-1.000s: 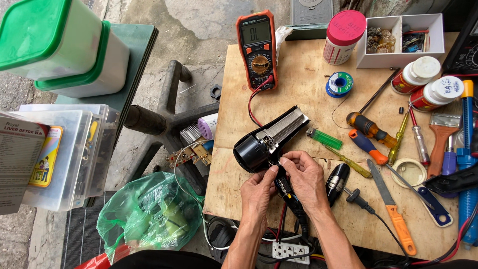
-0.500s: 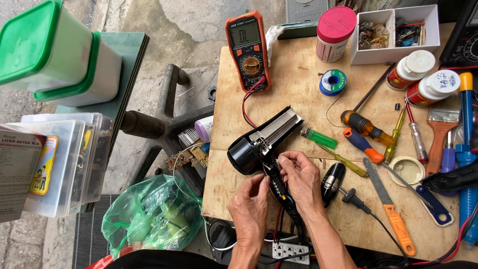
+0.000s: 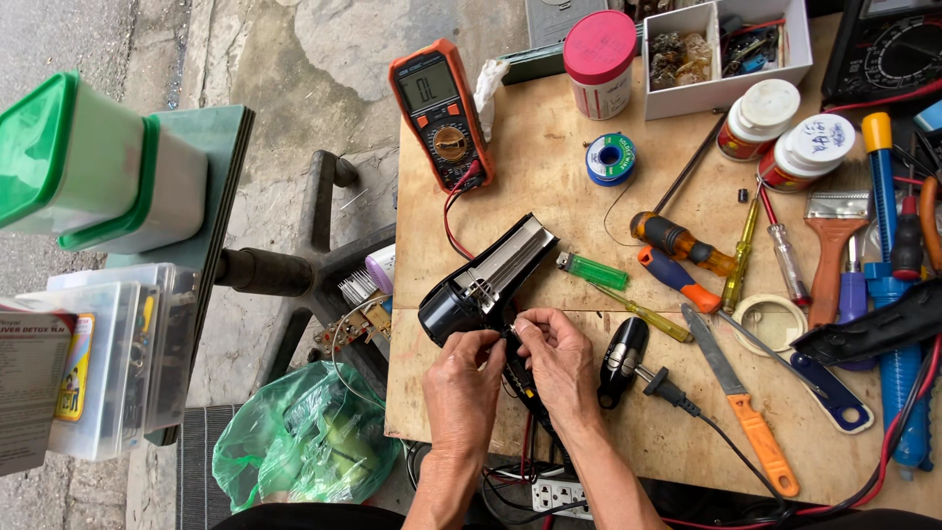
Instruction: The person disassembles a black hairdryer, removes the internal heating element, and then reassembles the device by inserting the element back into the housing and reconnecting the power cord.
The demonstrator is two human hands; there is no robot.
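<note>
While the wooden table (image 3: 549, 186) fills the same part of the view as half a second ago, the work at its near edge has tightened. Largest first: the black hair dryer (image 3: 481, 285) lies on its side near the table's front-left, casing opened, its ribbed metal heating insert pointing up and right toward the green lighter (image 3: 594, 270). Its position is unchanged across the three frames; only the hands have moved.

Left hand (image 3: 466, 378): a second ago it sat lower, beside the handle. Now it has come up against the dryer's rear, thumb and forefinger pinched together on something small at the handle joint, likely a wire end, though too fine to say for certain. Right hand (image 3: 561, 358): also raised and drawn inward, fingertips pressed onto the same spot, touching or nearly touching the left fingertips. Both hands are thus closed in a pinch, not spread.

Judgement: the shift is from steadying the body to fine work at one point on the wiring, so the dryer stays put and no tool is in hand.

Surroundings, descending: orange multimeter (image 3: 440, 113) at the table's far-left edge, its red lead running down toward the dryer; orange-handled knife (image 3: 746, 412) to the right; detached black handle piece (image 3: 623, 358) just beside the right hand, a cord trailing from it; blue solder spool (image 3: 610, 157) further back. Screwdrivers lie untouched, well apart from the hands.
</note>
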